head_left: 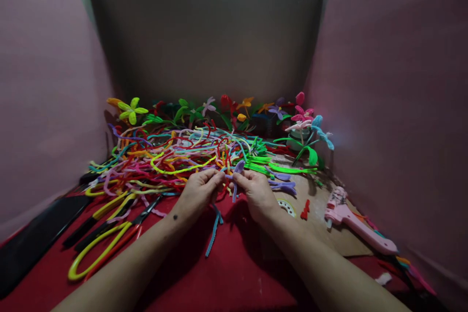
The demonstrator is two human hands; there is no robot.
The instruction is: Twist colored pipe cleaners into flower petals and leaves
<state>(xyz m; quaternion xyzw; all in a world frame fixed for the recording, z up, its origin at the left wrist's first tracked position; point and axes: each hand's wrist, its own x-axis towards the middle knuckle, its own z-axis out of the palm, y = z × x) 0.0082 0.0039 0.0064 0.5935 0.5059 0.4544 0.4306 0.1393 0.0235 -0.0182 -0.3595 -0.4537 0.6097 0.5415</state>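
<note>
Both hands meet over the front of a large heap of coloured pipe cleaners (175, 156). Between thumb and finger, my left hand (201, 185) pinches one end of a purple pipe cleaner (239, 167). My right hand (256, 192) grips the same piece where it bends into a loop, with a short tail hanging down. Below my left hand a blue pipe cleaner (214, 234) dangles or lies against the red cloth; I cannot tell which. Several purple looped pieces (283, 186) lie right of my right hand, below green ones (288, 168).
Scissors with yellow handles (100, 251), pliers (104, 212) and a black flat object (40, 236) lie left. At right, a pink glue gun (356, 224), a white ring (286, 207) and a red piece (305, 209) rest on cardboard (314, 239). Pipe-cleaner flowers (132, 110) line the back.
</note>
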